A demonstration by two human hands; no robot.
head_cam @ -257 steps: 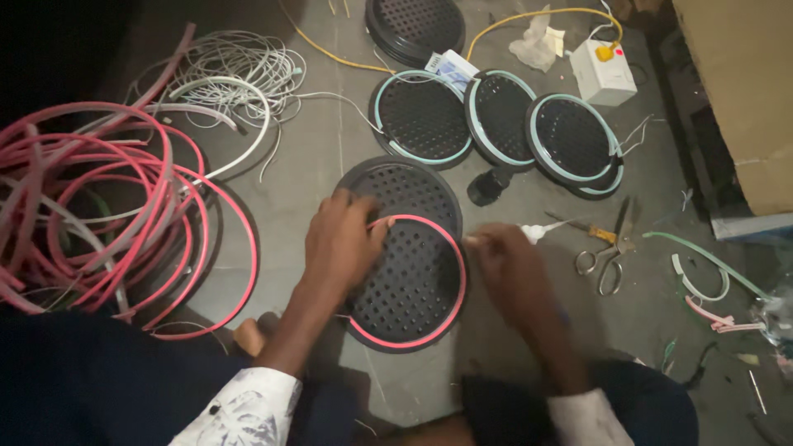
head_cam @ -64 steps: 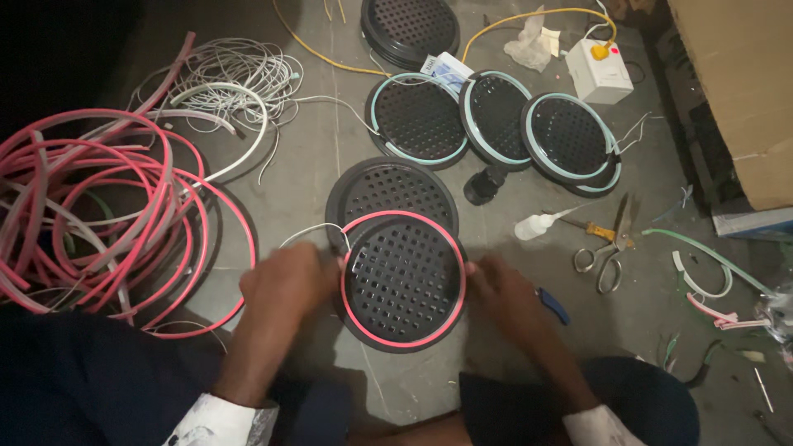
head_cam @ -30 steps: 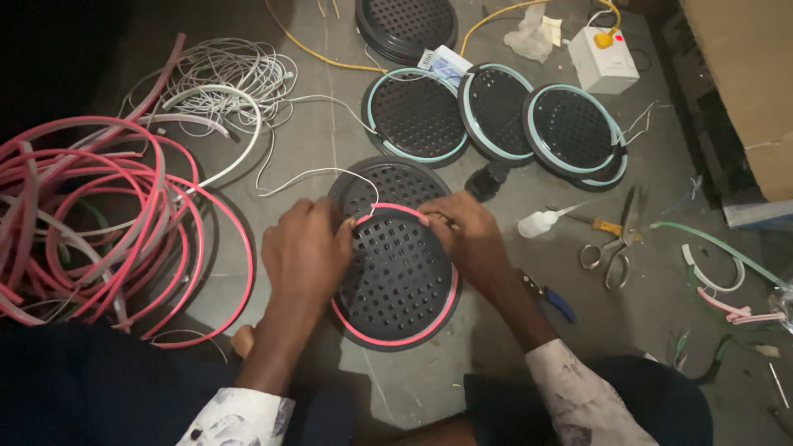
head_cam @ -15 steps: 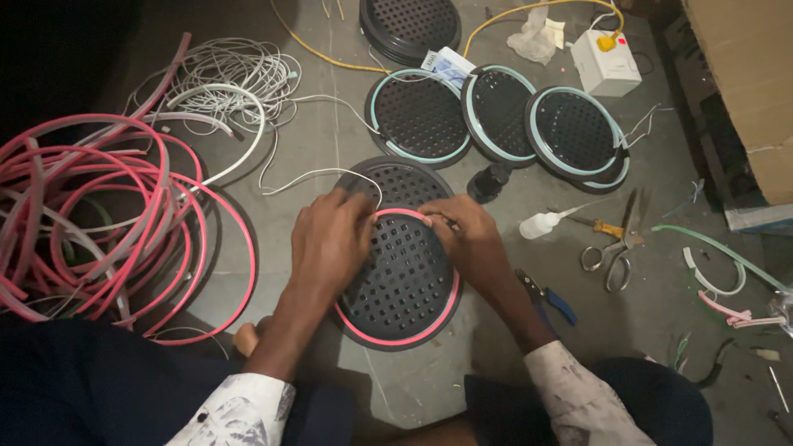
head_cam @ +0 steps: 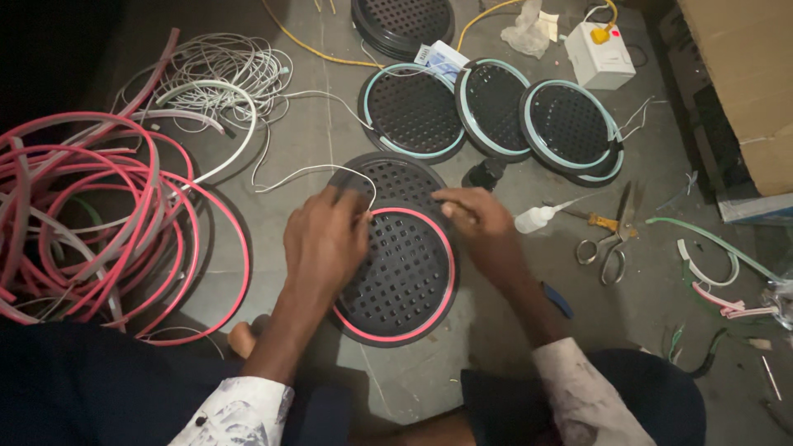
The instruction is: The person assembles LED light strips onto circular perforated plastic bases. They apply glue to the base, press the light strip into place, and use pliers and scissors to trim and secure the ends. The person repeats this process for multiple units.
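Note:
A round black perforated disc [head_cam: 402,277] with a red strip around its rim lies on the grey floor, partly over a second black disc [head_cam: 396,173]. My left hand [head_cam: 326,239] rests on the disc's upper left rim, fingers pinching where a thin white wire [head_cam: 310,172] meets the red strip. My right hand [head_cam: 479,223] presses on the upper right rim, fingers curled at the strip's end.
A big tangle of red strip [head_cam: 91,231] lies at left, white cable coils [head_cam: 215,74] behind it. Three discs with pale green rims [head_cam: 491,103] lie ahead. A glue bottle [head_cam: 537,217], scissors [head_cam: 607,244], a white box [head_cam: 599,54] and a cardboard box [head_cam: 743,83] sit to the right.
Both hands have moved from the disc's sides up to its top rim and stay there. The white wire now loops out from under my left fingers.

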